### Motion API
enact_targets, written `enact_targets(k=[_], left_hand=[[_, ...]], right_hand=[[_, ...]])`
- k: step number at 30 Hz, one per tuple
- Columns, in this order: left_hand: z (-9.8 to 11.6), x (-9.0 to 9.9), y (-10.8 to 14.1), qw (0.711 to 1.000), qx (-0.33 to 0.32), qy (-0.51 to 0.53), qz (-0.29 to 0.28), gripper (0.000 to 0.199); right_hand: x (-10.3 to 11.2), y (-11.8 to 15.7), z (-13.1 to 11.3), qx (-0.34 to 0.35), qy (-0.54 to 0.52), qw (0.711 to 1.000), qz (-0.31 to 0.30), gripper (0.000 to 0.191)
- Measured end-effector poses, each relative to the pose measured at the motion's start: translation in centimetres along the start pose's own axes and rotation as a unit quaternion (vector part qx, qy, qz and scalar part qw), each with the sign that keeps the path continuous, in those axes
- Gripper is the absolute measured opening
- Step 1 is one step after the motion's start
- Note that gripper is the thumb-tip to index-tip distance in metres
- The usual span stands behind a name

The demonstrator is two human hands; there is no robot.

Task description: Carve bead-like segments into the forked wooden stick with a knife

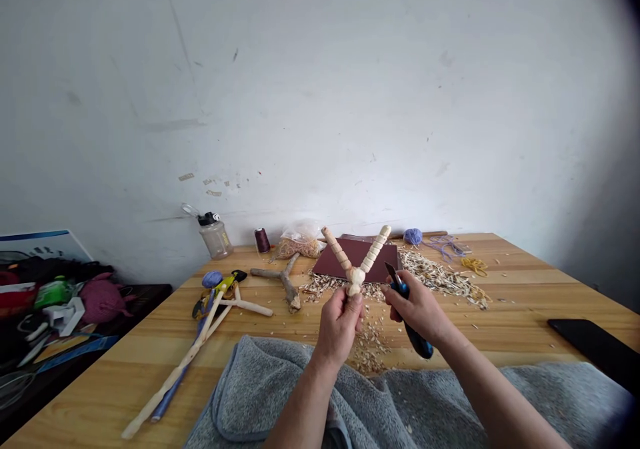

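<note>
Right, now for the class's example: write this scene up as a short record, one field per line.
Left hand: grips the pale forked stick below its fork
Stick: prongs upward, both ringed with grooves
Right hand: holds a knife, blade out
Behind the stick: dark red board
Loose waste: wood shavings around the board
Left of the board: grey-brown forked branch
Back left: clear bottle
Beneath the forearms: grey towel

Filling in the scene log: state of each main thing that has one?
Forked stick: peeled, prongs grooved, upright
Knife: blade out
Left grip: closed on forked stick
Right grip: closed on knife
Bottle: upright, black top on
Spool: upright, wound
Purple yarn ball: partly unwound
Grey branch: bark on, lying down
Plastic bag: filled, closure unclear
Towel: rumpled
Shavings: scattered
</note>
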State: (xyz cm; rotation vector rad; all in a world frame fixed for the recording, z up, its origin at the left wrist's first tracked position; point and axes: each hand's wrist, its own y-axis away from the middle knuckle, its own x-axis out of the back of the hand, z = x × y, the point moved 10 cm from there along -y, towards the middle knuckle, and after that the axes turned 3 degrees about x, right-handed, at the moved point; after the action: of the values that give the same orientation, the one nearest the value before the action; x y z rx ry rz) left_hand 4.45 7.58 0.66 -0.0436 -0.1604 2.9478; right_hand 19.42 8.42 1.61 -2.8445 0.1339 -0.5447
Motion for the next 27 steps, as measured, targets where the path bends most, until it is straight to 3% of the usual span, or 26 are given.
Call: enact_targets(k=[4, 9, 20, 27], left_hand=[[0.1, 0.6, -0.2, 1.000, 0.003, 0.014, 0.006, 0.034], [-0.1, 1.0, -0.3, 1.000, 0.006, 0.024, 0.010, 0.032], [0.4, 0.6, -0.1, 1.000, 0.000, 0.019, 0.003, 0.030], [0.4, -0.4, 0.0, 0.999, -0.004, 0.011, -0.031, 0.033]], right_hand=[[-0.1, 0.4, -1.9, 0.075, 0.087, 0.993, -0.007, 0.015], [-0.7, 1.3, -3.9, 0.183, 0.251, 0.950, 0.022, 0.022], [-1.8, 2.2, -4.7, 0.213, 0.404, 0.890, 0.004, 0.024], [-2.2, 2.6, -5.8, 0.232, 0.460, 0.857, -0.009, 0.028]])
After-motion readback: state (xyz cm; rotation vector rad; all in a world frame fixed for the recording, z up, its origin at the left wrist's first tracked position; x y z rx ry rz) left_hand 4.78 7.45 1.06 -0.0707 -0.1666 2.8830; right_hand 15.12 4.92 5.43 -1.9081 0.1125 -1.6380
